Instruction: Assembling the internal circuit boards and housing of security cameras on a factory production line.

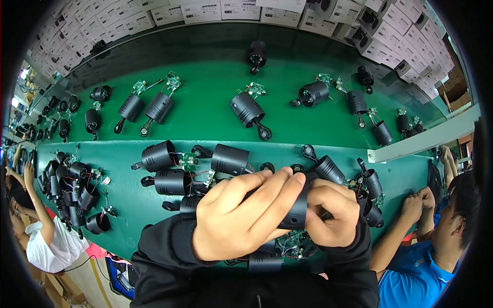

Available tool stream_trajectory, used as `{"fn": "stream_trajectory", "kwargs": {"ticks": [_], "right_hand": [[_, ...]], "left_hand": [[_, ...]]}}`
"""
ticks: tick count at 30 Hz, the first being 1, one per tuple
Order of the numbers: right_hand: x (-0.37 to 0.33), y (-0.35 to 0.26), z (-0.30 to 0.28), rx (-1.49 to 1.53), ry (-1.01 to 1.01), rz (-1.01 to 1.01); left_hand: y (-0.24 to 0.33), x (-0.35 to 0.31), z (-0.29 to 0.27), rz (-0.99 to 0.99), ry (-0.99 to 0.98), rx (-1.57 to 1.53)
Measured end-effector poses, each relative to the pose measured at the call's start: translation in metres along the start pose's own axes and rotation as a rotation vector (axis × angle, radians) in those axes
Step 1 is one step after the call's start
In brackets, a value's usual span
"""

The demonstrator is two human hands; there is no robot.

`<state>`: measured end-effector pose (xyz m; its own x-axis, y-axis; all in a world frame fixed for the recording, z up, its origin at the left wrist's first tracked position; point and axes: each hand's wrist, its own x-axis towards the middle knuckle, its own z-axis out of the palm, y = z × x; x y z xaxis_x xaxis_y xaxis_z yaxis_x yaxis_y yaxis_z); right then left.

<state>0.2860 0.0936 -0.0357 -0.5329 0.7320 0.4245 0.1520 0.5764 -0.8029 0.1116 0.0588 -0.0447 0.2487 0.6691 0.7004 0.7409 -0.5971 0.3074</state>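
My left hand (pixel 233 218) is wrapped over a black cylindrical housing (pixel 297 211), holding it sideways above the bench. At its right end, my right hand (pixel 334 213) is closed, with thumb and fingers curled at the rim. What those fingers grip is hidden. Below my hands lie a green circuit board (pixel 294 246) with thin wires and another black housing (pixel 265 262). Just left of my left hand, more black housings (pixel 172 181) with ring-ended stems and wired boards lie on their sides. Beyond my right hand sits a similar housing (pixel 328 169).
Several housings with boards (pixel 246 109) are spread along the raised green shelf behind. A heap of housings (pixel 67 190) lies at left. A pale metal bar (pixel 426 134) juts in at right. Co-workers sit on both sides, one in a blue shirt (pixel 418 272). White boxes (pixel 203 11) line the back.
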Motion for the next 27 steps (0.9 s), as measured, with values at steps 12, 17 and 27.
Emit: {"fn": "stream_trajectory", "kwargs": {"ticks": [12, 17, 27], "right_hand": [[-0.008, -0.009, -0.026, 0.095, 0.240, -0.213], [-0.009, -0.014, -0.038, 0.098, 0.141, -0.272], [-0.010, -0.023, -0.039, -0.247, 0.217, -0.136]], "left_hand": [[0.015, 0.017, 0.014, -0.249, 0.220, -0.669], [0.009, 0.009, 0.016, -0.167, 0.050, -0.618], [0.016, 0.014, 0.007, -0.155, 0.196, -0.486]]}}
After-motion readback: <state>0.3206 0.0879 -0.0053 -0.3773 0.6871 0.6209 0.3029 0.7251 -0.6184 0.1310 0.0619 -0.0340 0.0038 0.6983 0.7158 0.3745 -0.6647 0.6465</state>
